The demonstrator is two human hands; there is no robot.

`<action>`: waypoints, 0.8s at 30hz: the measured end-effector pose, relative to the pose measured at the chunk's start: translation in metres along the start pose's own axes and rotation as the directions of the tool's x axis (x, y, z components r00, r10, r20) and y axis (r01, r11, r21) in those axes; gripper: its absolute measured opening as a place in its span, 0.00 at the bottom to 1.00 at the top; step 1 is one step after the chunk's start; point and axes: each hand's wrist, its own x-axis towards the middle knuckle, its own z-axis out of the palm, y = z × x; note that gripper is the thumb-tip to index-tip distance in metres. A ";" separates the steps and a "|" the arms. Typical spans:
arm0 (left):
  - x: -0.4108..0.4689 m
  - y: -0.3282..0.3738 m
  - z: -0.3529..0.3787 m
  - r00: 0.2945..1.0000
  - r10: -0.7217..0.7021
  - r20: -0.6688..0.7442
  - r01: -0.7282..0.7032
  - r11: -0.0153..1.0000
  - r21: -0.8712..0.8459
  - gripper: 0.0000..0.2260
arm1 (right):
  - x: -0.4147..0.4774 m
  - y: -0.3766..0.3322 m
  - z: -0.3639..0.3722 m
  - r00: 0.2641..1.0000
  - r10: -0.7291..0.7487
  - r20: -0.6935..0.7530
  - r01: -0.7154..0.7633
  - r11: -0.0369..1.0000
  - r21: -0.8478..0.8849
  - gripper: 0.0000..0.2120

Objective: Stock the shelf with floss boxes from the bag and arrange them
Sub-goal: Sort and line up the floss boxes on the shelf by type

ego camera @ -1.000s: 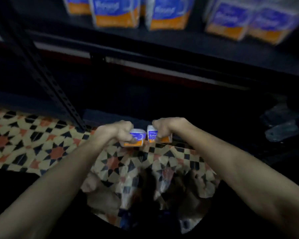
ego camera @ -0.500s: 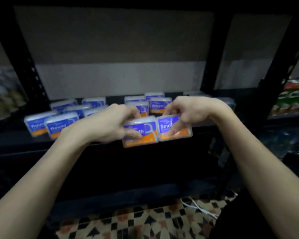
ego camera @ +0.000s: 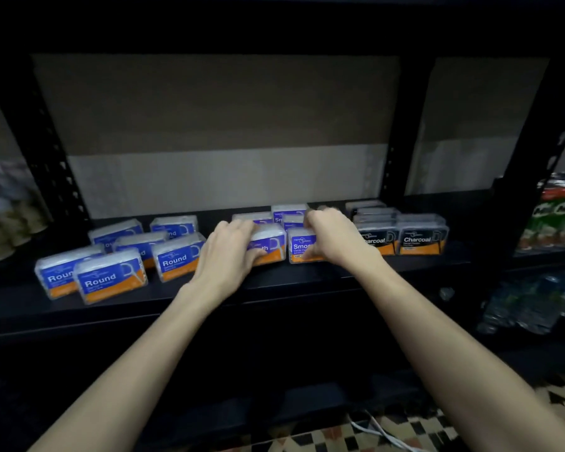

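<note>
Two blue-and-orange "Smooth" floss boxes stand side by side on the black shelf [ego camera: 274,288], in front of more Smooth boxes [ego camera: 289,212]. My left hand [ego camera: 230,252] grips the left box [ego camera: 269,244] from its left side and top. My right hand [ego camera: 331,238] grips the right box [ego camera: 302,247] from its right side and top. Both boxes rest upright on the shelf surface, labels facing me. The bag is out of view.
Several "Round" floss boxes [ego camera: 110,278] sit loosely at the shelf's left. Black "Charcoal" boxes [ego camera: 419,238] line up at the right. Black uprights [ego camera: 402,132] frame the bay. Packaged goods [ego camera: 558,216] fill the neighbouring shelf at right. Patterned floor tiles [ego camera: 405,432] show below.
Both hands lifted one Smooth box each from the bag on the floor up to the shelf, then moved forward and set them down in front of the Smooth row.
</note>
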 end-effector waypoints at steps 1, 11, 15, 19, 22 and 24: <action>-0.002 0.000 0.006 1.000 0.015 -0.008 -0.014 1.000 0.028 0.19 | 0.000 0.000 0.005 1.000 -0.005 -0.011 0.004 1.000 -0.019 0.32; -0.020 -0.009 0.015 0.961 0.102 -0.258 -0.092 0.995 0.049 0.19 | -0.001 -0.039 -0.006 0.999 -0.023 -0.046 0.015 0.982 -0.187 0.28; -0.033 -0.043 -0.008 0.881 0.037 -0.471 -0.011 0.998 0.058 0.08 | 0.009 -0.084 -0.023 0.994 -0.099 -0.045 0.091 0.983 -0.160 0.24; -0.046 -0.096 -0.041 0.767 -0.059 -0.639 0.145 0.986 0.083 0.08 | 0.028 -0.132 -0.025 0.968 -0.242 -0.071 0.242 0.970 0.001 0.21; -0.068 -0.140 -0.064 0.699 -0.148 -0.700 0.263 0.963 0.058 0.09 | 0.048 -0.167 -0.014 0.941 -0.336 -0.046 0.339 0.932 0.131 0.17; -0.086 -0.164 -0.070 0.686 -0.204 -0.699 0.321 0.946 0.038 0.12 | 0.061 -0.189 -0.003 0.921 -0.388 -0.035 0.388 0.904 0.182 0.16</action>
